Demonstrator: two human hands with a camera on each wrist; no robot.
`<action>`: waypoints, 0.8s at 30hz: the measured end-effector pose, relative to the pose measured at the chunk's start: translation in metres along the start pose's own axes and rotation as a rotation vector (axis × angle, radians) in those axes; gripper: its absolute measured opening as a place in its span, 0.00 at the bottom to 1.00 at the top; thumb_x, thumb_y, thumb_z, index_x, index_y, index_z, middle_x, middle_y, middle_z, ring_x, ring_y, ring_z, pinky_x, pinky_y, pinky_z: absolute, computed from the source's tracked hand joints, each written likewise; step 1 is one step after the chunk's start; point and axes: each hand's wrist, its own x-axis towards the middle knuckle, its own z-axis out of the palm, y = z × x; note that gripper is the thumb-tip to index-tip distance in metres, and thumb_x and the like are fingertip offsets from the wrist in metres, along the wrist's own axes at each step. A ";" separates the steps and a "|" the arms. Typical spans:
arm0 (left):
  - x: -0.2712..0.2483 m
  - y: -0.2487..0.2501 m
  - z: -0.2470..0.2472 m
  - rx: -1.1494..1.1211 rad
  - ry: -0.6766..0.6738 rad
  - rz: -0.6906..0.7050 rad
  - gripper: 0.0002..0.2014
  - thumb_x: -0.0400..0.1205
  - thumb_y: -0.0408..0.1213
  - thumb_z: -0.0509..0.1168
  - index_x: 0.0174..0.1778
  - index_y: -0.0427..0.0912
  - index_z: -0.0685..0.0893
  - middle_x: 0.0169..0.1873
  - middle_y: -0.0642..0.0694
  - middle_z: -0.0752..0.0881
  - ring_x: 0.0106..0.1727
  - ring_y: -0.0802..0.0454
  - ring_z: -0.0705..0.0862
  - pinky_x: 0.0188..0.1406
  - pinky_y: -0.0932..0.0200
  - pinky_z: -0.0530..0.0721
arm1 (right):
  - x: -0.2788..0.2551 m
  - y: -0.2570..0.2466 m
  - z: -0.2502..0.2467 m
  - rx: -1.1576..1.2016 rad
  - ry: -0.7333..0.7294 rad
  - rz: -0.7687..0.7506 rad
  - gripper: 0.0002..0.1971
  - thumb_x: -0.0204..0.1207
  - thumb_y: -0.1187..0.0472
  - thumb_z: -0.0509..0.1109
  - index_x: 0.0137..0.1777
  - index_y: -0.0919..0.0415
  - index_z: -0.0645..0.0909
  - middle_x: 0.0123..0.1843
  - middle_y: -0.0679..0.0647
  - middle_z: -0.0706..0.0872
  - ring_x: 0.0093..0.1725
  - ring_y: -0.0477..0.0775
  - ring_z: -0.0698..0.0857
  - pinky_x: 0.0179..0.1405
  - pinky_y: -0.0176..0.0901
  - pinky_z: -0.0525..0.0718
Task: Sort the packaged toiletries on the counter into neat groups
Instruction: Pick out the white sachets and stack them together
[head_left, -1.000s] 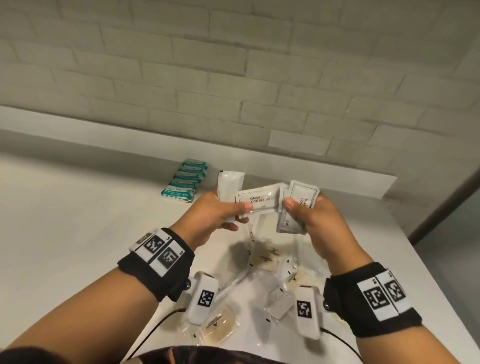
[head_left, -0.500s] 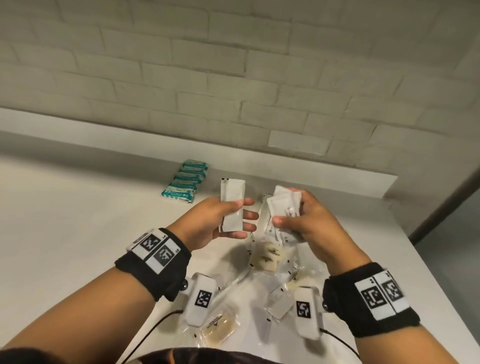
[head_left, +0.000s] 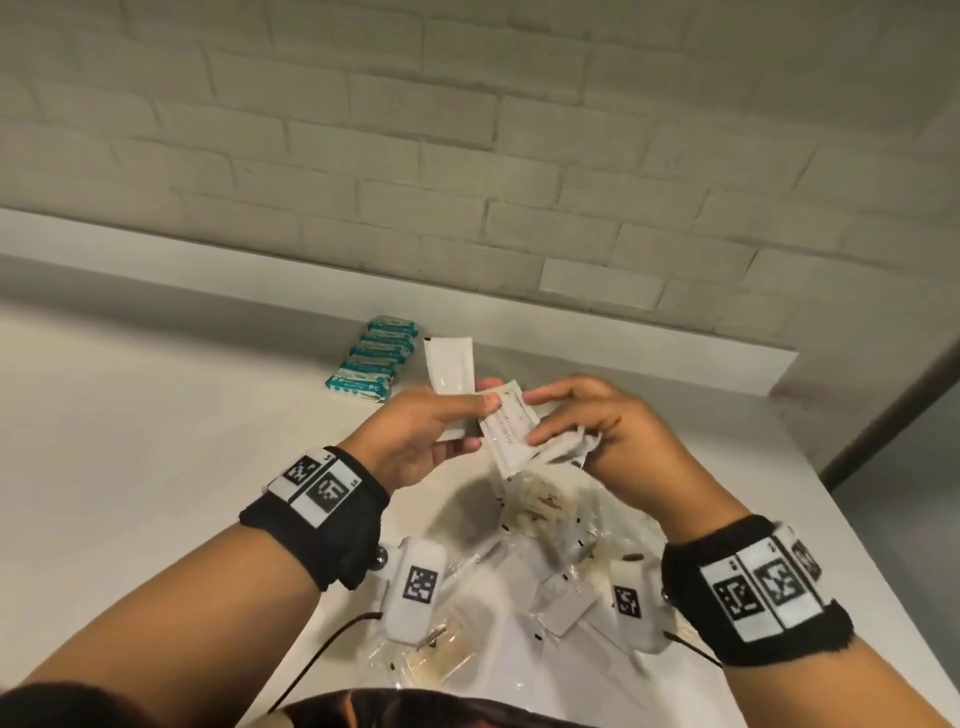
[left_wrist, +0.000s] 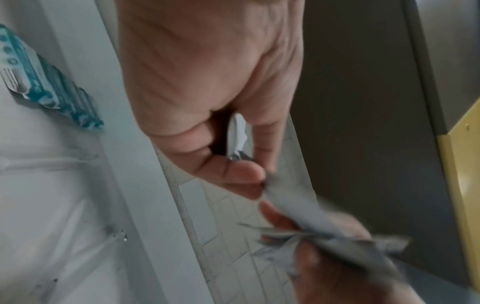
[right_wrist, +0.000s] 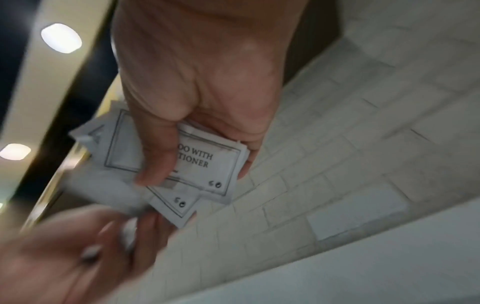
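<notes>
Over the white counter (head_left: 156, 441) my left hand (head_left: 457, 415) grips a plain white sachet (head_left: 449, 371) upright between thumb and fingers; the sachet (left_wrist: 237, 133) shows edge-on in the left wrist view. My right hand (head_left: 550, 415) holds several white printed shampoo-with-conditioner sachets (head_left: 511, 431), their labels (right_wrist: 205, 164) readable in the right wrist view. The two hands meet, and my left thumb touches the top corner of the front printed sachet. More sachets bunch under the right palm, partly hidden.
A neat row of teal packets (head_left: 374, 361) lies at the back of the counter near the wall ledge (head_left: 675, 358). Below my hands lies a loose pile of clear-wrapped toiletries (head_left: 540, 519). The counter ends at the right (head_left: 810, 478).
The hands drew apart half a second ago, the right one gathering its printed sachets into a stack. Now they have come together again, and the front printed sachet tilts against my left thumb.
</notes>
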 end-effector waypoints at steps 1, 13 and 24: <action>0.002 0.000 0.000 -0.014 0.039 0.033 0.10 0.79 0.31 0.70 0.56 0.42 0.87 0.44 0.44 0.92 0.39 0.55 0.89 0.29 0.68 0.83 | -0.005 0.006 0.004 -0.067 0.001 -0.015 0.19 0.61 0.80 0.80 0.46 0.57 0.92 0.62 0.49 0.85 0.62 0.38 0.83 0.60 0.32 0.81; 0.015 -0.004 -0.005 -0.166 0.180 0.196 0.06 0.80 0.24 0.67 0.50 0.35 0.82 0.43 0.41 0.89 0.40 0.53 0.91 0.38 0.61 0.90 | -0.024 0.019 0.009 0.283 0.103 0.466 0.15 0.76 0.64 0.73 0.57 0.44 0.80 0.46 0.48 0.91 0.46 0.45 0.91 0.42 0.37 0.88; 0.012 -0.015 0.018 -0.246 0.055 0.153 0.07 0.81 0.24 0.65 0.52 0.33 0.85 0.47 0.38 0.91 0.44 0.46 0.90 0.44 0.57 0.91 | 0.011 0.002 0.040 0.812 0.458 0.422 0.26 0.74 0.60 0.71 0.71 0.62 0.72 0.63 0.63 0.87 0.61 0.64 0.87 0.58 0.65 0.85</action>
